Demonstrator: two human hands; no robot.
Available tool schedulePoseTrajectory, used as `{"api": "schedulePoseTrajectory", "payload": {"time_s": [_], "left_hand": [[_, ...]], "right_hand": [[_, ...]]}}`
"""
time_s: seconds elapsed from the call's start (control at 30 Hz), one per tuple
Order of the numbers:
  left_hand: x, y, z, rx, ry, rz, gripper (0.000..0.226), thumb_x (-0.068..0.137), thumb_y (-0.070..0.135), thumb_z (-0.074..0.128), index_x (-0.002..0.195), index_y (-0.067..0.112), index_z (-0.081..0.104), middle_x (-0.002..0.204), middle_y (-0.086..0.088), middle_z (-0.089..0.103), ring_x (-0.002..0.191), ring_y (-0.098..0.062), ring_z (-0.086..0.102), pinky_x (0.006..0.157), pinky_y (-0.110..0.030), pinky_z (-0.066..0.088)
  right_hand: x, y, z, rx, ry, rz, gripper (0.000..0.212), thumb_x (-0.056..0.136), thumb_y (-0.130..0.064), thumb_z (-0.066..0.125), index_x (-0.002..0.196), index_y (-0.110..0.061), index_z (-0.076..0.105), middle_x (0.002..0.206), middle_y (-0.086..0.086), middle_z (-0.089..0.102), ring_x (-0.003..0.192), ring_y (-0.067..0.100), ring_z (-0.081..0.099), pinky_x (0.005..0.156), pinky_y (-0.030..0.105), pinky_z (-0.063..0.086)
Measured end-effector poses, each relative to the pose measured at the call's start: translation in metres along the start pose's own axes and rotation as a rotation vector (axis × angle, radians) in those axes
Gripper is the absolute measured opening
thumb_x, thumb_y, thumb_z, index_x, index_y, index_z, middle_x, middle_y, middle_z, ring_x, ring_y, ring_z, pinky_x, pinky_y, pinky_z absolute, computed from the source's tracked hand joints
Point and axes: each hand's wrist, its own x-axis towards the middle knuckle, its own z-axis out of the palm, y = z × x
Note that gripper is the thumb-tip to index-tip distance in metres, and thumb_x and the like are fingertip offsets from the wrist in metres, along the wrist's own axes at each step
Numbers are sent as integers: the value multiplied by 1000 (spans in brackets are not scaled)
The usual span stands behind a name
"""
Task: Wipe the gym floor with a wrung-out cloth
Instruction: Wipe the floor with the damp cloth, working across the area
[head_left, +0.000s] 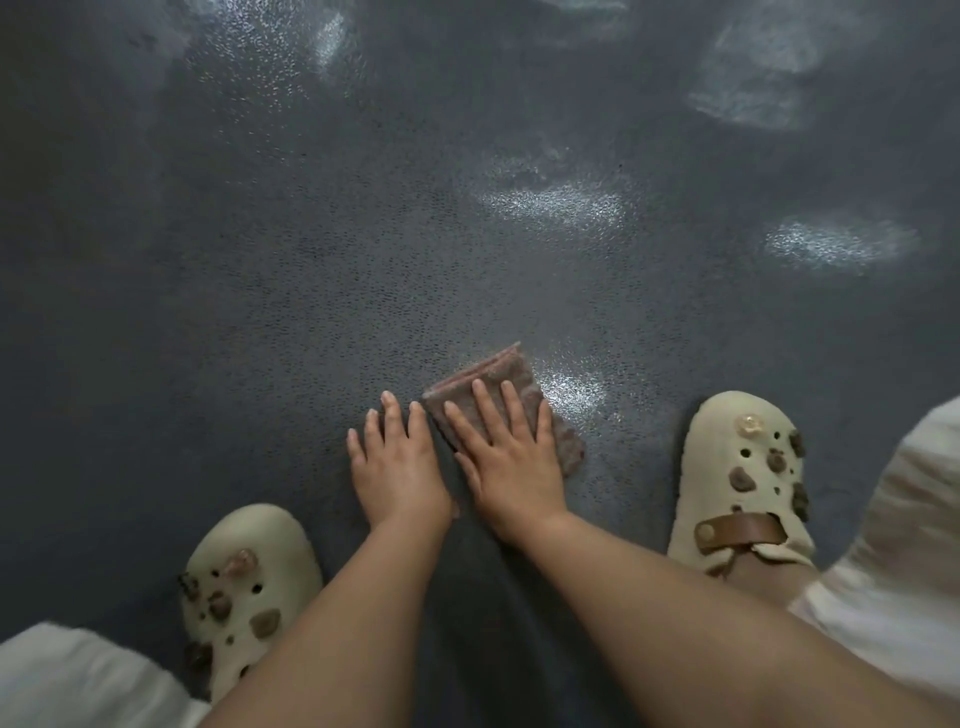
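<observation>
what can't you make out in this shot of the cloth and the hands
Head view:
- Cloth: its middle is hidden under the right hand.
- Floor under the left hand: hidden by the palm.
- Both shoes: heels cut off by forearms and trousers.
- Shoe charms: too blurred to identify.

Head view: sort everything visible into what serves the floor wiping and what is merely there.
Job: folded cloth; right hand pressing flat on it; left hand flat on the floor beside it; dark floor.
Merely there: left clog; right clog; light trouser legs.

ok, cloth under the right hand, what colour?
Greyish-brown cloth with a pinkish-red edge stripe, seen in the head view, pressed flat under the right hand.
</observation>
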Motion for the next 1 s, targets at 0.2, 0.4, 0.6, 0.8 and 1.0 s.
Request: {"api": "schedulePoseTrajectory", "payload": {"time_s": [0.2,0.4,0.6,0.8,1.0], "left_hand": [[1,0,-3,57,-13,1,119,63,49,81,150,20,5,159,-8,-4,146,-25,4,117,-40,1],[2,5,-4,89,-25,-20,121,62,47,82,150,18,5,158,-9,-3,146,-27,5,117,-40,0],[3,8,-3,105,-24,-37,121,61,45,84,149,16,6,158,-11,-1,146,-28,6,117,-39,0],[4,5,1,94,22,-17,119,61,48,83,149,18,10,159,-10,2,145,-26,9,117,-41,2],[6,7,-1,119,3,-13,123,59,48,84,149,16,8,158,-11,1,146,-27,7,117,-44,2]], "right_hand": [[13,82,-19,-6,56,116,58,90,-49,13,147,-36,12,156,-4,5,146,25,13,115,44,-2],[32,160,-44,129,81,571,53,101,-41,24,151,-35,5,160,0,-8,146,23,-8,116,48,-4],[16,81,-25,194,56,526,52,101,-42,22,150,-38,4,159,2,-10,145,29,-12,111,56,-10],[-40,2,14,107,28,218,53,86,-46,31,135,-36,46,146,7,42,135,32,33,109,58,14],[-34,61,3,-12,16,-1,53,87,-48,27,134,-37,51,143,3,47,131,29,45,109,49,22]]}}
